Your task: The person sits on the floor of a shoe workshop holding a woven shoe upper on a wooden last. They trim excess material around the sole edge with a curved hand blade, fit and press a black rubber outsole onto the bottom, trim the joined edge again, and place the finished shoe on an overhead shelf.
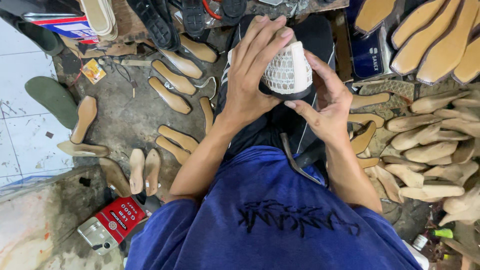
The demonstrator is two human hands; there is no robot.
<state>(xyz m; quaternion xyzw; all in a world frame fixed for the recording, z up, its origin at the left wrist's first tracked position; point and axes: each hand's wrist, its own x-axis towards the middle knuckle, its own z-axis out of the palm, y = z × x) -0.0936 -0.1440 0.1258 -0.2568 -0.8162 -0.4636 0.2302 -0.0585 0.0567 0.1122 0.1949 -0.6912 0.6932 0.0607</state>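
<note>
My left hand [255,70] is laid over the top of a shoe upper [292,70], a white piece with a lace-like mesh front and a dark edge below. Its fingers wrap the far side. My right hand [325,107] holds the same piece from below and from the right, thumb against its side. Both hands keep it above my lap, over dark trousers with white stripes. A thin dark tool or strip [295,160] lies across my lap just below the hands.
Tan insoles [172,97] lie scattered on the stained floor at left. A heap of wooden heels and soles [435,145] fills the right. A red glue can [112,225] lies at lower left. Dark outsoles [160,22] and tan soles [430,40] lie at the top.
</note>
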